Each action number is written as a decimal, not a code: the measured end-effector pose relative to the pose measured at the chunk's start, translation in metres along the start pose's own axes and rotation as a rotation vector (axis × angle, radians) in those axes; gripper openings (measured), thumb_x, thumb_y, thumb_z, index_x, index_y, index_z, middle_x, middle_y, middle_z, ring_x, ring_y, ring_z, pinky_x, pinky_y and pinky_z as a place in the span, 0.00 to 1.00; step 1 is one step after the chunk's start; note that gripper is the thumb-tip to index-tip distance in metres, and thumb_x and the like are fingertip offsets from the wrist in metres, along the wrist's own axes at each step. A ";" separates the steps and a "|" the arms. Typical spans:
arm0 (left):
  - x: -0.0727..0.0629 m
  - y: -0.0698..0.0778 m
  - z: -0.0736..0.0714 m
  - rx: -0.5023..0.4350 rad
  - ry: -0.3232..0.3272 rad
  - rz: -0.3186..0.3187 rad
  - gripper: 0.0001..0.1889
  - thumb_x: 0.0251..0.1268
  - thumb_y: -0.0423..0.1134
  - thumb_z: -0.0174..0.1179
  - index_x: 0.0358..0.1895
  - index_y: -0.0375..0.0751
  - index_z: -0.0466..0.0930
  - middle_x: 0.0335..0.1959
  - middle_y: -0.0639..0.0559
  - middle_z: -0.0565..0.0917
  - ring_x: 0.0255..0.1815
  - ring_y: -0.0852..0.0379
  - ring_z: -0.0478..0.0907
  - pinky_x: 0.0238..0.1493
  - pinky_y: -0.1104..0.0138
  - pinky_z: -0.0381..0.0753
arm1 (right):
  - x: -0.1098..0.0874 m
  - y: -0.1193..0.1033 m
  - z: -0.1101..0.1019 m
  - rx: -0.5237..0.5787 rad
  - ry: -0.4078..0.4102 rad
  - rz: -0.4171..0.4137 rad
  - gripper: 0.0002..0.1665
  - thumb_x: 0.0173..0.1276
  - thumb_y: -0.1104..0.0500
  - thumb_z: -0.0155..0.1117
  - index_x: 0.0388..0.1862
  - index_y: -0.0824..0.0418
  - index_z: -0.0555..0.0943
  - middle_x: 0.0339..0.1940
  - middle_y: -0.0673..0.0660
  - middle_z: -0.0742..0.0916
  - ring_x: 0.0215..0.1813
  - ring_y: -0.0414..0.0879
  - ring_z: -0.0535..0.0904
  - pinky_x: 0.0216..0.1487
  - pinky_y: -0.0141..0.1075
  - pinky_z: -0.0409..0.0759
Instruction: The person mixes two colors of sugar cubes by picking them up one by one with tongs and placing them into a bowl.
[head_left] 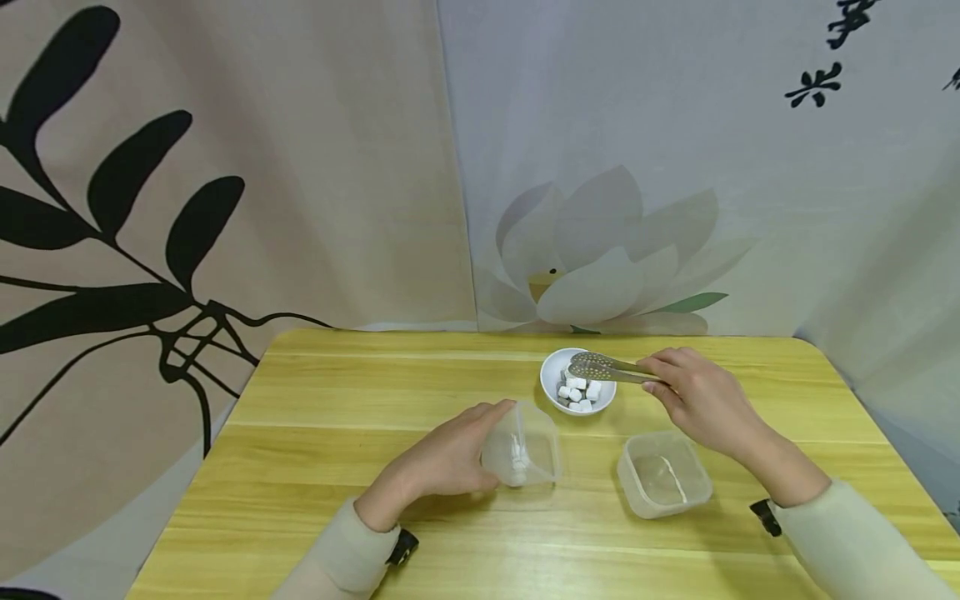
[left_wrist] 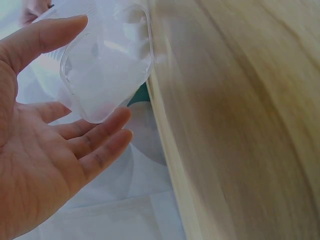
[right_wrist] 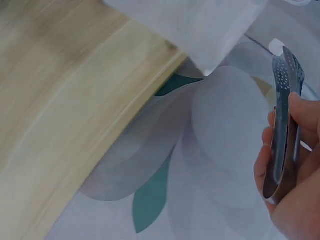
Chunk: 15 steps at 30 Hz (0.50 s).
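Observation:
My left hand grips a clear plastic container between thumb and fingers. The container is tipped, its opening facing right, and a few white pieces lie along its lower side. In my right hand is a pair of metal tongs with perforated ends. Those ends overlap the far part of a white bowl in the head view. Small white cubes sit in the bowl. The right wrist view shows a white piece at the tips of the tongs.
A second clear, square container stands upright on the wooden table, below my right hand. Behind the table's far edge hangs a printed cloth with a flower and dark leaves.

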<state>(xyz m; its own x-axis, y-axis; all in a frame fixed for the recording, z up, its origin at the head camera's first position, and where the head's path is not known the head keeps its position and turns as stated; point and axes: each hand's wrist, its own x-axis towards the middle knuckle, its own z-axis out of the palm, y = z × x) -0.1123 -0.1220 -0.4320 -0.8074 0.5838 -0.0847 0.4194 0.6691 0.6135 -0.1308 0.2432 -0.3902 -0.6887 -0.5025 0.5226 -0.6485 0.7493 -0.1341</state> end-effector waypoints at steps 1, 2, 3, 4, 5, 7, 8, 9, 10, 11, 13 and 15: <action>0.000 0.000 0.000 -0.002 -0.001 -0.003 0.56 0.46 0.33 0.72 0.84 0.42 0.54 0.76 0.43 0.69 0.70 0.50 0.71 0.70 0.53 0.73 | 0.000 0.002 0.001 -0.002 -0.005 0.015 0.18 0.61 0.67 0.77 0.51 0.64 0.88 0.48 0.57 0.89 0.47 0.54 0.84 0.34 0.48 0.82; 0.000 0.001 0.000 -0.002 -0.001 -0.005 0.56 0.46 0.33 0.71 0.84 0.43 0.54 0.76 0.43 0.69 0.71 0.51 0.71 0.70 0.53 0.73 | -0.001 0.003 0.002 -0.003 -0.009 0.030 0.18 0.62 0.67 0.77 0.51 0.64 0.88 0.49 0.57 0.89 0.47 0.54 0.84 0.34 0.48 0.82; -0.001 0.001 0.000 -0.004 -0.002 -0.008 0.56 0.46 0.33 0.71 0.85 0.43 0.54 0.77 0.43 0.68 0.71 0.51 0.70 0.70 0.53 0.73 | -0.002 0.004 0.002 -0.002 -0.013 0.045 0.18 0.62 0.67 0.77 0.52 0.64 0.88 0.49 0.57 0.89 0.48 0.55 0.84 0.34 0.48 0.82; -0.001 0.001 0.000 -0.006 -0.002 -0.009 0.56 0.46 0.33 0.71 0.85 0.43 0.54 0.77 0.43 0.68 0.71 0.51 0.70 0.70 0.53 0.72 | -0.002 0.005 0.003 -0.001 -0.015 0.059 0.18 0.62 0.67 0.77 0.52 0.64 0.88 0.49 0.58 0.89 0.48 0.55 0.84 0.34 0.49 0.82; -0.001 0.002 0.000 -0.008 -0.002 -0.011 0.56 0.47 0.33 0.71 0.85 0.44 0.54 0.77 0.44 0.68 0.71 0.51 0.70 0.70 0.53 0.72 | -0.003 0.005 0.003 0.001 -0.014 0.071 0.18 0.63 0.67 0.77 0.52 0.64 0.88 0.49 0.58 0.89 0.48 0.55 0.84 0.34 0.49 0.82; -0.001 0.002 0.000 -0.008 -0.002 -0.010 0.56 0.47 0.34 0.71 0.85 0.44 0.54 0.77 0.44 0.68 0.72 0.51 0.69 0.70 0.53 0.72 | -0.004 0.006 0.004 0.004 -0.010 0.091 0.18 0.63 0.66 0.77 0.53 0.64 0.88 0.49 0.58 0.88 0.47 0.55 0.83 0.34 0.48 0.82; -0.001 0.002 0.000 -0.007 -0.002 -0.010 0.56 0.48 0.34 0.71 0.85 0.44 0.54 0.77 0.44 0.68 0.72 0.51 0.69 0.71 0.53 0.72 | -0.004 0.007 0.004 0.006 -0.007 0.097 0.18 0.63 0.66 0.77 0.53 0.64 0.88 0.49 0.59 0.88 0.47 0.55 0.83 0.34 0.48 0.82; -0.001 0.002 0.000 -0.008 -0.002 -0.011 0.56 0.48 0.34 0.71 0.85 0.44 0.54 0.77 0.44 0.68 0.72 0.51 0.69 0.70 0.53 0.72 | -0.004 0.007 0.004 0.009 -0.006 0.102 0.18 0.63 0.66 0.77 0.53 0.64 0.88 0.49 0.59 0.88 0.47 0.55 0.83 0.33 0.48 0.82; -0.001 0.002 0.000 -0.007 -0.002 -0.011 0.55 0.48 0.34 0.71 0.85 0.44 0.54 0.77 0.44 0.68 0.72 0.51 0.69 0.70 0.53 0.72 | -0.004 0.006 0.003 0.011 -0.005 0.105 0.18 0.64 0.65 0.77 0.53 0.64 0.88 0.49 0.59 0.88 0.47 0.54 0.83 0.33 0.48 0.81; -0.001 0.002 0.000 -0.005 -0.002 -0.011 0.55 0.48 0.34 0.71 0.85 0.44 0.54 0.77 0.44 0.68 0.72 0.51 0.69 0.71 0.52 0.72 | -0.004 0.006 0.003 0.011 -0.006 0.107 0.19 0.64 0.65 0.77 0.54 0.64 0.87 0.49 0.59 0.88 0.47 0.54 0.83 0.33 0.48 0.81; -0.001 0.002 0.000 -0.003 -0.004 -0.015 0.56 0.48 0.34 0.71 0.85 0.45 0.53 0.77 0.44 0.68 0.73 0.51 0.69 0.71 0.52 0.72 | -0.004 0.005 0.003 0.014 -0.008 0.105 0.19 0.64 0.65 0.77 0.54 0.64 0.87 0.49 0.59 0.88 0.47 0.54 0.83 0.32 0.47 0.81; -0.001 0.002 0.000 -0.003 -0.003 -0.017 0.56 0.48 0.34 0.71 0.85 0.45 0.53 0.77 0.44 0.68 0.73 0.51 0.69 0.71 0.52 0.71 | -0.004 0.004 0.002 0.012 -0.010 0.096 0.19 0.64 0.65 0.77 0.54 0.64 0.87 0.50 0.59 0.88 0.47 0.54 0.83 0.31 0.46 0.81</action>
<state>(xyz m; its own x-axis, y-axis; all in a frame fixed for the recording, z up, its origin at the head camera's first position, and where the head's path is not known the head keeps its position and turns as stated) -0.1107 -0.1216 -0.4307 -0.8129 0.5741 -0.0975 0.4048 0.6775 0.6141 -0.1308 0.2472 -0.3946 -0.7513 -0.4329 0.4982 -0.5831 0.7889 -0.1938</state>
